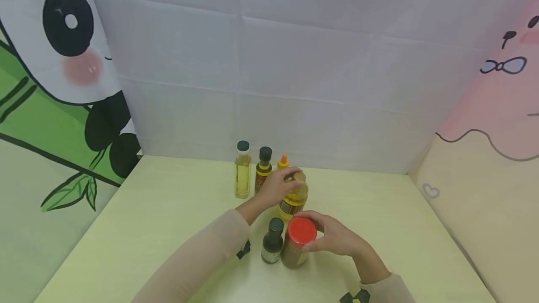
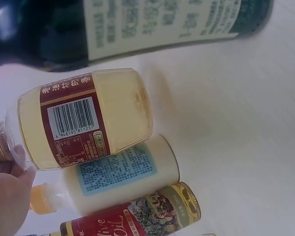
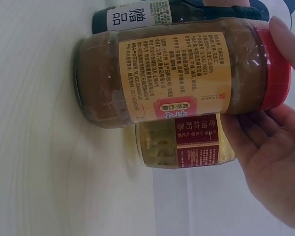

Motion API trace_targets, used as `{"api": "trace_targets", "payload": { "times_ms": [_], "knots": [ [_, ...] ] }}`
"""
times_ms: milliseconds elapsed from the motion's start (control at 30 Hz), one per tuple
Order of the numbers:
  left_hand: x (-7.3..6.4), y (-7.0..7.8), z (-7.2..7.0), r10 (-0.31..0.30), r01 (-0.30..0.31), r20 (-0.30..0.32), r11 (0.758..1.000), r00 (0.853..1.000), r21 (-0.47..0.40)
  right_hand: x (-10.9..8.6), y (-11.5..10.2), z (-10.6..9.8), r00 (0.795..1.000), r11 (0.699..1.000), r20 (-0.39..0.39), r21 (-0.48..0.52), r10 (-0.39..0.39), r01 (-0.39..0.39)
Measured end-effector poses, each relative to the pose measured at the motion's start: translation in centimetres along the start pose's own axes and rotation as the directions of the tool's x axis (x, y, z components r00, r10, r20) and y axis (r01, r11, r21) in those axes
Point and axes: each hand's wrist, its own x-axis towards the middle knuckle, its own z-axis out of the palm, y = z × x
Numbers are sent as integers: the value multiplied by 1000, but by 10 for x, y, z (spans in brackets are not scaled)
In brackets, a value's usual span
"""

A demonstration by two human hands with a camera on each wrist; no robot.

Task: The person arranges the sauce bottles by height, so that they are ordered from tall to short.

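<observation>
In the head view my left hand (image 1: 278,188) grips a bottle of yellow oil (image 1: 293,204) near its cap, thumb and fingers about its upper part. The left wrist view shows the dark red barcode label of this oil bottle (image 2: 125,113) and part of the left hand (image 2: 7,199). My right hand (image 1: 337,236) holds a jar of brown paste (image 1: 290,252) by its red lid, fingers and thumb on opposite sides. Close to the jar's left stands a dark glass bottle (image 1: 273,244) with a pale label. The right wrist view shows the paste jar (image 3: 98,73) in front of the oil bottle (image 3: 160,142).
Behind the left hand stand a tall clear bottle of yellow oil (image 1: 242,176), a black-capped olive oil bottle (image 1: 264,167) and an orange-capped squeeze bottle (image 1: 283,162). The pale table (image 1: 177,191) meets a white cloth backdrop (image 1: 303,106), with printed side panels left and right.
</observation>
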Motion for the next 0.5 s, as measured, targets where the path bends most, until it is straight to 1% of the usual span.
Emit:
{"api": "trace_targets", "payload": {
  "times_ms": [167,367,500],
  "knots": [
    [3,-2,3,11,-11,4,1000,1000,-4,0,3,0,1000,1000,7,6,-19,19],
    [7,-6,7,3,-3,14,1000,1000,9,1,3,-1,1000,1000,8,4,-17,17],
    [10,-8,10,10,-11,10,1000,1000,9,1,3,-1,1000,1000,4,-8,-9,9]
  ]
}}
